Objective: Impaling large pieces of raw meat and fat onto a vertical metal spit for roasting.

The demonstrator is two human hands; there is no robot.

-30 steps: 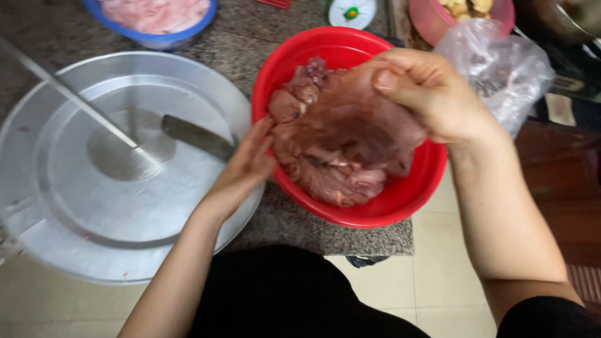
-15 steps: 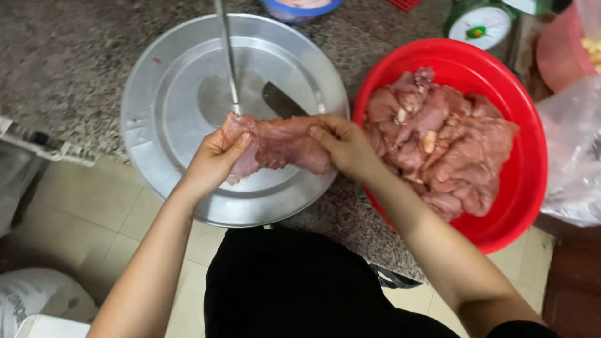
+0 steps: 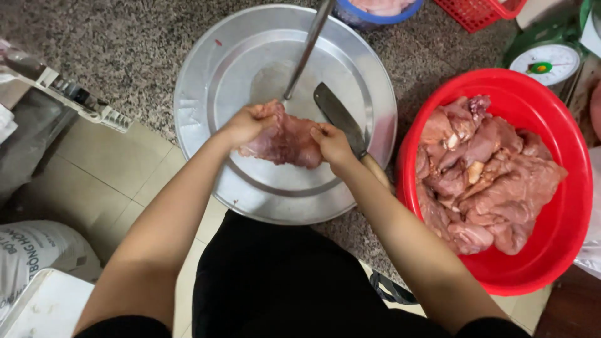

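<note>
**Head view: meat slab held over the metal tray**

Head view showed that, against the frame half a second before, the slab of raw meat [image 3: 285, 141] had been kept between both hands over the round metal tray [image 3: 200, 94], but was gathered more tightly and held nearer the tray's middle. A second before, it had been lifted above the red basin [image 3: 563, 131]; that basin was now seen well to the right, with the remaining meat pieces [image 3: 485, 169] left in it.

The left hand [image 3: 247, 122] was closed on the slab's left end, fingers curled over it. The right hand [image 3: 332, 144] was pinched shut on the right end. Both forearms were angled inward from below, so that the grip of each hand met the meat from opposite sides. A cleaver [image 3: 341, 119] was laid on the tray just beside the right hand, and a metal rod [image 3: 307, 50] was seen slanting down behind the meat. Everything was carried by the speckled counter [image 3: 106, 44].
</note>
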